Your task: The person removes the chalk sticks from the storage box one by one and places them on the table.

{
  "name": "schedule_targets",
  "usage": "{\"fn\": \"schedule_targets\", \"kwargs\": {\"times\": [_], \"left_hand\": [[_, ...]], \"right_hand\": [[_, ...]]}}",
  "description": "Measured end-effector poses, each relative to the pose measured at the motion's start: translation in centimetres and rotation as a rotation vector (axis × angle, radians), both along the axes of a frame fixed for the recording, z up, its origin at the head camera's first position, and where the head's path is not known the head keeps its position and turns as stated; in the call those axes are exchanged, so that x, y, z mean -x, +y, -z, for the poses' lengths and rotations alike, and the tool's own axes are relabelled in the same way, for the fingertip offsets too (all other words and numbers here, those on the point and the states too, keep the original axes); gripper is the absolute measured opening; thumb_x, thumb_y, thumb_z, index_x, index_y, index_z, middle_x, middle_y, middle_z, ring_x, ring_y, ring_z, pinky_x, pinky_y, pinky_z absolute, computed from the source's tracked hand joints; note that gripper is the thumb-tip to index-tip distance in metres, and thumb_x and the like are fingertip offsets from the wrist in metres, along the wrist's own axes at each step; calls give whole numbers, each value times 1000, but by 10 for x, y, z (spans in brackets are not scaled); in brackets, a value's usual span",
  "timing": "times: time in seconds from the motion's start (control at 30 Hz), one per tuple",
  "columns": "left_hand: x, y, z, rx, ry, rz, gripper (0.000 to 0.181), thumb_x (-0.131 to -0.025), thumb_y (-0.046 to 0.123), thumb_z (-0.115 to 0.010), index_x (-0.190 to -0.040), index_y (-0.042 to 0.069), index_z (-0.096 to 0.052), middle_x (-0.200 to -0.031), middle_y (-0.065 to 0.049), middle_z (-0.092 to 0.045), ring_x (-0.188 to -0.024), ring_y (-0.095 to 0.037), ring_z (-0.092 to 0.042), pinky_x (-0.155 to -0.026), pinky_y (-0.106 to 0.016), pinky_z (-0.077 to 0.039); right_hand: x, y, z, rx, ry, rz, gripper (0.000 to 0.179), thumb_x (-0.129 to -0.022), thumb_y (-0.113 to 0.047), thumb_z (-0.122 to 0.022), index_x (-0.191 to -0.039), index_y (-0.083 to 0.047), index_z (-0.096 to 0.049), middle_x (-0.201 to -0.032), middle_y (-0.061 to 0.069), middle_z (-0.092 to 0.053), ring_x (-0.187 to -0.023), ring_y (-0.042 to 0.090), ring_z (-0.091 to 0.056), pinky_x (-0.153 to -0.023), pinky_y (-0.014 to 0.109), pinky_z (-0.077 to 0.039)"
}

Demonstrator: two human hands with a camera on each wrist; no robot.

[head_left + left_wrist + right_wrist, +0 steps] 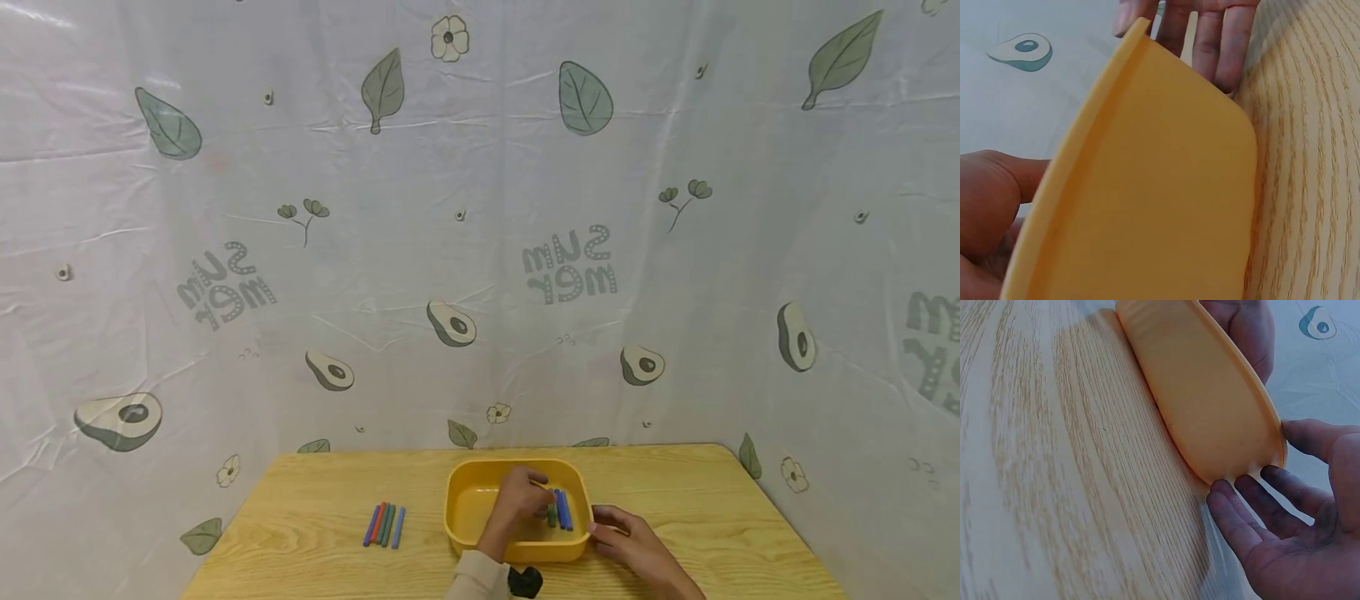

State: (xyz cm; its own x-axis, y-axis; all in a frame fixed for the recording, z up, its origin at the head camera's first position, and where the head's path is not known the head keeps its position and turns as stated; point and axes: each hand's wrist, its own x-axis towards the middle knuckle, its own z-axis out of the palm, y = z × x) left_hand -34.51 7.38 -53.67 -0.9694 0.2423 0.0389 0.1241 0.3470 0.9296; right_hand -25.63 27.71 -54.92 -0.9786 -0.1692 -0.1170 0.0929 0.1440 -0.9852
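A yellow plastic bin [480,468] stands on the wooden table. My left hand [519,493] reaches down into it, close to slim blue sticks [564,510] and a green stick [552,515] lying at the right of its floor. In the left wrist view that hand [988,212] is partly behind the bin wall [1147,169], so whether its fingers grip a stick is hidden. At the bin's right end, my right hand [1304,506] touches the outer wall with spread, relaxed fingertips [1244,484], its thumb at the rim.
Left of the bin, several blue, red and green sticks [383,525] lie side by side on the wooden table [315,500]. A pale patterned sheet [495,250] hangs behind the table and at both sides. Something black [525,581] sits by the left wrist.
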Motion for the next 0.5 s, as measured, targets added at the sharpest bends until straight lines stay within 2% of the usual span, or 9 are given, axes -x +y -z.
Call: {"fn": "schedule_targets", "kwargs": {"times": [0.13,0.33,0.5], "left_hand": [[1,6,4,66,26,-39,33,-77,3,-82,-108,-5,-72,-80,-7,-71,-60,-19,-67,-54,-33,-57],[4,12,8,202,81,-96,35,-69,4,-88,-102,-1,-76,-88,-9,-73,-62,-15,-64,-56,-31,-57],[2,15,10,256,94,-118,33,-68,3,-88,-99,2,-77,-83,-7,-70,-57,-15,-61,-52,-31,-54]], "right_hand": [[2,1,2,4,-4,-4,68,-101,-34,-59,-145,13,-38,-141,32,-48,-121,30,-59,-95,44,-55],[0,1,1,12,5,-11,65,-101,-33,-58,-144,12,-40,-139,30,-50,-120,28,-60,-97,45,-54],[-2,1,0,8,32,-11,63,-102,-33,-57,-145,10,-40,-141,30,-48,-122,32,-59,-97,44,-53]]}}
